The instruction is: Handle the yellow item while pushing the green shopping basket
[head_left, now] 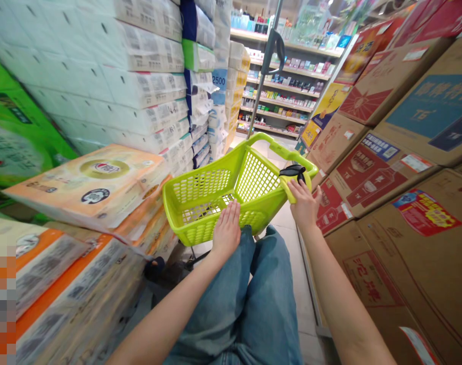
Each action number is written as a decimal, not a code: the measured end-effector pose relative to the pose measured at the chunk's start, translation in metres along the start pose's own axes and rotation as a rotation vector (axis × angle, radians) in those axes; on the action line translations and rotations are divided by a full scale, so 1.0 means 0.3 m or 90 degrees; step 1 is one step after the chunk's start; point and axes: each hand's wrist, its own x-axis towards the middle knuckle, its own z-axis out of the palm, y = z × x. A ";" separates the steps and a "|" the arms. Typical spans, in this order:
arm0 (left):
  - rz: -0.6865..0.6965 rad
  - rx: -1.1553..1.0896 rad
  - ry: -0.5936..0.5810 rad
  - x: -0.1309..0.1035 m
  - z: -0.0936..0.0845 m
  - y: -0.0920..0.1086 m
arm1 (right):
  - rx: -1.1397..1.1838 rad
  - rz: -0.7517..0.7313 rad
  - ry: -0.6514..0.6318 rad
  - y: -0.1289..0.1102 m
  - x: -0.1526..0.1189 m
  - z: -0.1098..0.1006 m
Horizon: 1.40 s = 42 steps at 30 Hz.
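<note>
A lime-green shopping basket (234, 190) with perforated walls and a raised handle stands tilted in front of my knees. No goods show inside it. Flat against its near rim lies my left hand (227, 230), fingers stretched out and close together. At the right end of the basket, below the handle, my right hand (305, 203) has its fingers on a yellow cloth-like piece (292, 188). A black strap-like part (293, 171) sits on top of that piece. My right thumb points away to the side, and what lies under the fingers is hidden.
Stacked tissue packs (147, 91) rise on the left, with orange packs (88, 175) lower down. Cardboard cartons (390, 172) line the right side closely. A metal pole (262, 91) with a dark handle stands ahead, before shelves of small goods (287, 81). Pale floor tiles (283, 223) run between.
</note>
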 end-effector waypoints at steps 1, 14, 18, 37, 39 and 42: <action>-0.001 0.000 0.001 0.000 0.000 0.000 | 0.003 0.024 0.007 -0.021 -0.006 0.011; -0.008 0.008 0.005 -0.004 0.001 0.001 | 0.105 -0.175 -0.112 -0.339 -0.138 0.037; 0.002 0.001 0.006 -0.002 -0.003 -0.002 | 0.033 -0.127 -0.081 -0.099 -0.044 -0.002; -0.008 -0.002 0.001 -0.003 -0.001 0.002 | 0.102 -0.189 -0.119 -0.301 -0.128 0.025; -0.005 -0.003 0.001 -0.003 -0.001 0.001 | 0.071 -0.166 -0.102 -0.180 -0.081 0.004; -0.004 -0.004 -0.003 -0.003 -0.002 0.002 | 0.032 -0.070 -0.051 -0.023 -0.016 -0.013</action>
